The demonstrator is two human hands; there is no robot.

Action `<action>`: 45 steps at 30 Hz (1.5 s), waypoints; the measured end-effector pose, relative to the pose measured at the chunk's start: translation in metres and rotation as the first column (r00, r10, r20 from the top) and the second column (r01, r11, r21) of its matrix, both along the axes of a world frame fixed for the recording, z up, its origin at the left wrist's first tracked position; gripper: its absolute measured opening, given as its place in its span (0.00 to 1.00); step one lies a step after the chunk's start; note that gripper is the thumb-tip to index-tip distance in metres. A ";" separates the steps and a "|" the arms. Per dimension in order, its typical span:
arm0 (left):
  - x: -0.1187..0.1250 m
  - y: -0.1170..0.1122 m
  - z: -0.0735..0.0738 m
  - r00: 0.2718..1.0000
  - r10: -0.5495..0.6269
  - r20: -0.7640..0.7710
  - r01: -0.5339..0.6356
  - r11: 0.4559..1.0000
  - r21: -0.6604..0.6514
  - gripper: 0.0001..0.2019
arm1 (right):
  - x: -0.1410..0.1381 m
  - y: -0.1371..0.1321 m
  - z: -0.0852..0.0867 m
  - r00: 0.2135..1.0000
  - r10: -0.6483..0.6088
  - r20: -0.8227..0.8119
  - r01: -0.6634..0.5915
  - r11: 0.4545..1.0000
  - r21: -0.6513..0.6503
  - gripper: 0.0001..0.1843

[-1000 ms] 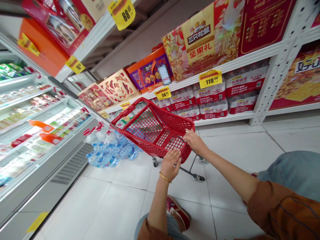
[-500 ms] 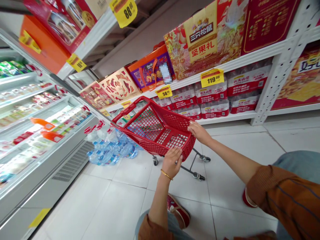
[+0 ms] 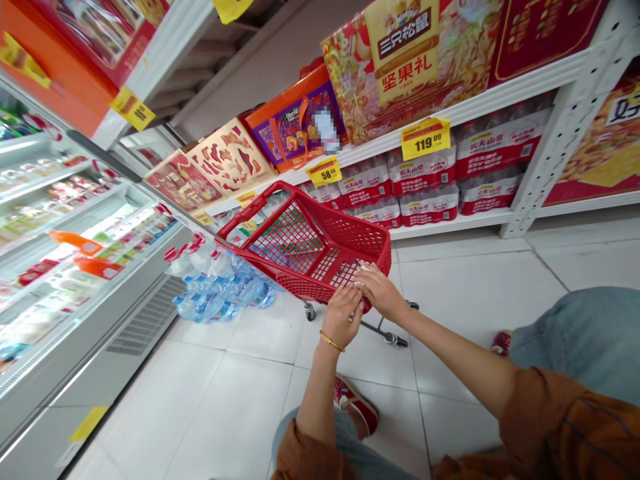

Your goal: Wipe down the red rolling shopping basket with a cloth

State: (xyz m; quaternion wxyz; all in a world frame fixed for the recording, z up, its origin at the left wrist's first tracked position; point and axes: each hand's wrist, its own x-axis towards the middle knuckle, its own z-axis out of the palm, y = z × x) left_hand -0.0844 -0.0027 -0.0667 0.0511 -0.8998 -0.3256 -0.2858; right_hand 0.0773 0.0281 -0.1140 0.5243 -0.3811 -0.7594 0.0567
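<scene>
My left hand [image 3: 341,317] and my right hand [image 3: 381,292] sit close together, fingers curled shut over the near rim of the red plastic shopping basket [image 3: 363,233]; neither hand holds anything else. The basket rides on a wheeled metal frame [image 3: 385,333] above the white floor tiles [image 3: 475,293], between the shelved shrink-wrapped water packs [image 3: 423,180] and the refrigerated display case [image 3: 90,280]; loose bottled water [image 3: 220,293] lies just beside it.
</scene>
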 end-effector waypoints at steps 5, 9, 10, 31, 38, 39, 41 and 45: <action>-0.001 0.000 0.001 1.000 -0.005 -0.011 0.005 1.000 -0.008 0.15 | 0.014 0.018 -0.008 0.999 0.012 0.034 -0.012 1.000 0.014 0.20; -0.005 0.001 -0.001 0.999 -0.003 -0.040 0.001 0.999 -0.052 0.17 | 0.030 0.035 -0.012 0.999 -0.040 0.024 0.040 0.999 0.002 0.20; -0.005 0.002 -0.001 0.999 -0.006 -0.045 0.003 0.998 -0.061 0.17 | 0.034 0.039 -0.013 0.998 -0.050 0.024 0.050 0.999 0.002 0.21; -0.004 0.005 -0.004 0.996 -0.010 -0.092 0.001 0.996 -0.092 0.19 | -0.007 -0.013 -0.012 0.941 -0.140 -0.307 0.108 0.987 -0.118 0.19; -0.006 0.005 -0.004 0.996 -0.028 -0.085 0.019 0.994 -0.106 0.19 | -0.046 -0.020 -0.046 0.919 -0.244 -0.309 0.224 0.969 -0.101 0.22; -0.006 0.006 -0.004 0.996 -0.033 -0.085 0.024 0.994 -0.106 0.19 | -0.046 -0.017 -0.049 0.920 -0.238 -0.313 0.221 0.971 -0.090 0.23; -0.006 0.007 -0.004 0.996 -0.039 -0.080 0.030 0.994 -0.101 0.19 | -0.044 -0.012 -0.054 0.924 -0.216 -0.315 0.204 0.976 -0.072 0.24; -0.005 0.008 -0.003 0.997 -0.031 -0.074 0.024 0.995 -0.093 0.19 | -0.042 -0.009 -0.059 0.934 -0.228 -0.276 0.202 0.972 -0.120 0.29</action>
